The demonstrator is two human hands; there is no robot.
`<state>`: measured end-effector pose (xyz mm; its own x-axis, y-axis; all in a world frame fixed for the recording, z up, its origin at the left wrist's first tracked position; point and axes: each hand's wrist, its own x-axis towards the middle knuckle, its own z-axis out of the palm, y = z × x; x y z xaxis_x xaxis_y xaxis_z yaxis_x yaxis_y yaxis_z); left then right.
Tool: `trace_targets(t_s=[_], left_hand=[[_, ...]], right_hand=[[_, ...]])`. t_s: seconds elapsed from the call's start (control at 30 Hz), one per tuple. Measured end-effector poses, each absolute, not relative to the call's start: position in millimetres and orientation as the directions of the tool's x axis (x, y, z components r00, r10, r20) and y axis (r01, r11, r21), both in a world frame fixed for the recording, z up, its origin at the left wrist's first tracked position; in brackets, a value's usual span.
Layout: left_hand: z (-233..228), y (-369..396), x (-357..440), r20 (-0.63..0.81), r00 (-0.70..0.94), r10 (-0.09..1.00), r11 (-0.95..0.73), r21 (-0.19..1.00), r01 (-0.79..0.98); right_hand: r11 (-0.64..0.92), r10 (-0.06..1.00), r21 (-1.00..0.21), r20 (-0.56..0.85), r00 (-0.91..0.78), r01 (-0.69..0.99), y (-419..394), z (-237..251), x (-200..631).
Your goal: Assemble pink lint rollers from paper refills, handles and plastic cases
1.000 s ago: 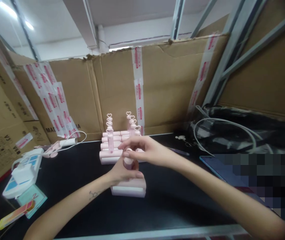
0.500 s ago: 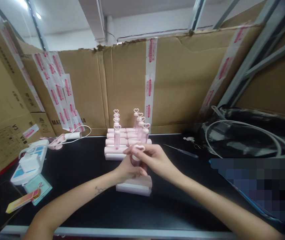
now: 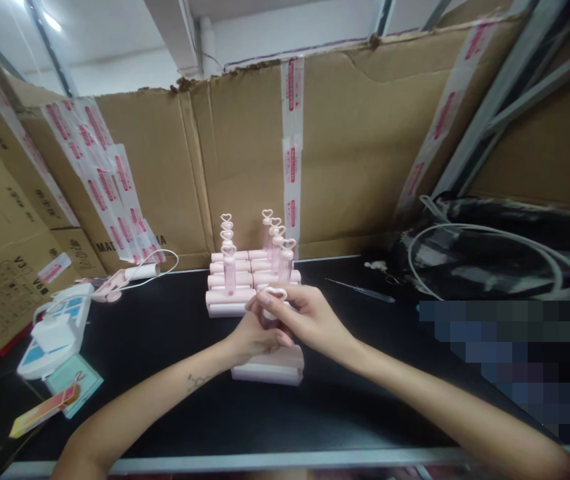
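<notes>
Left hand (image 3: 252,337): gripping the pink roller piece (image 3: 269,363), steadying it on the black table (image 3: 175,340).
Right hand (image 3: 309,320): pinching the heart-shaped handle (image 3: 275,293) directly above that piece.
Finished units (image 3: 249,277): standing in rows just beyond, near the cardboard wall (image 3: 355,153).

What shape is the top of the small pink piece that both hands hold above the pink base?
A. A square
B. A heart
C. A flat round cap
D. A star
B. The pink piece ends in an open heart outline, pinched by the right hand while the left hand steadies it over the pink base.
</notes>
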<state>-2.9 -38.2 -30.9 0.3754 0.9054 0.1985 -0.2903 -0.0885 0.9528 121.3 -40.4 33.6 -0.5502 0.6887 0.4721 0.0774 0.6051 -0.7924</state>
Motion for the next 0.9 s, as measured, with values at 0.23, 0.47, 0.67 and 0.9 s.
trace_targets(t_s=[0.23,0.47,0.67,0.9], left_hand=[[-37.1,-37.8,0.4,0.226,0.335,0.915,-0.106,0.934,-0.340],[-28.2,-43.4,3.4,0.202,0.289,0.936,-0.095,0.934,-0.345],[-33.3,-44.1,4.9,0.175,0.222,0.959,-0.093,0.937,-0.336],[-37.4,-48.1,6.8,0.206,0.139,0.969,-0.148,0.927,-0.345]], right_hand=[[0.554,0.729,-0.830,0.450,-0.516,0.058,-37.2,24.7,116.0],[0.561,0.749,-0.823,0.461,-0.476,0.085,-41.5,12.4,112.7],[0.729,0.644,-0.683,0.663,-0.381,0.045,-42.1,-0.4,108.7],[0.568,0.770,-0.823,0.539,-0.340,-0.018,-49.0,1.7,103.4]])
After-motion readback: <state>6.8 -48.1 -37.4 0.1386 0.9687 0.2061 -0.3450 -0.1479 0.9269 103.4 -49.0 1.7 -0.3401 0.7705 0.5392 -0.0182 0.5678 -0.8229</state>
